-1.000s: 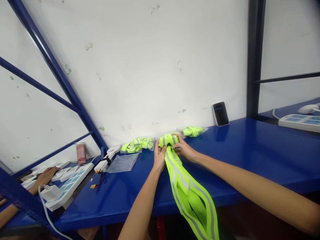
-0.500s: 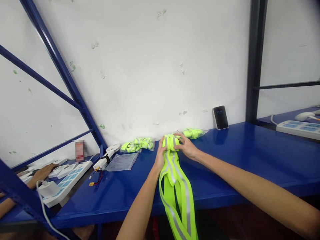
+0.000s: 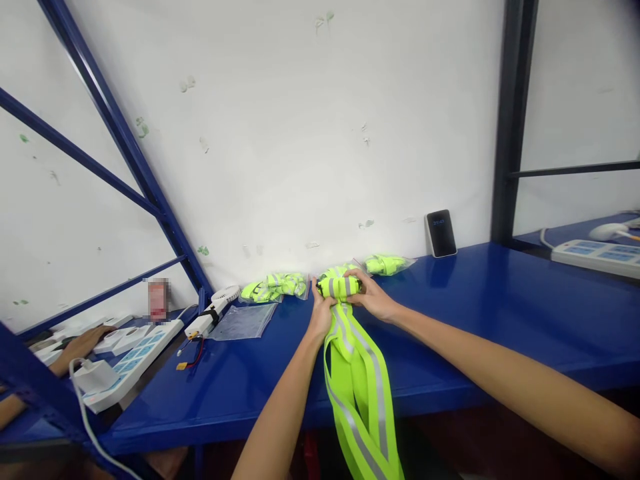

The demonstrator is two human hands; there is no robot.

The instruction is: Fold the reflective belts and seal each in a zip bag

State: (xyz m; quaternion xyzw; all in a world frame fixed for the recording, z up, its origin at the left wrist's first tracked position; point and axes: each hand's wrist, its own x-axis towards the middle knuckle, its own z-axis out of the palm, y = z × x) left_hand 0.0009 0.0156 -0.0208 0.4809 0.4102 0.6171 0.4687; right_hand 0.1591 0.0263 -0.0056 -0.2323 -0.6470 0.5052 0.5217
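A neon yellow-green reflective vest (image 3: 364, 387) with silver-grey stripes is partly rolled up at its far end. My left hand (image 3: 323, 310) grips the left side of the roll (image 3: 339, 287), thumb on the near face. On the right side my right hand (image 3: 373, 298) is closed round the roll's other end. From the roll, loose straps hang toward me over the table's front edge and out of the picture. Just behind the roll lies another yellow-green bundle (image 3: 336, 271), partly hidden by it.
Bagged yellow-green bundles lie along the wall, one pile left (image 3: 275, 287), one right (image 3: 387, 265). An empty clear bag (image 3: 245, 321), a white handheld fan (image 3: 213, 313) and a wired connector (image 3: 187, 365) are at left. A clock display (image 3: 441, 233) stands at back right. Another person's hand (image 3: 87, 343) is far left.
The roll has turned in my hands and sits slightly lower, showing the bundle behind it. The hanging straps have shifted a little to the right.
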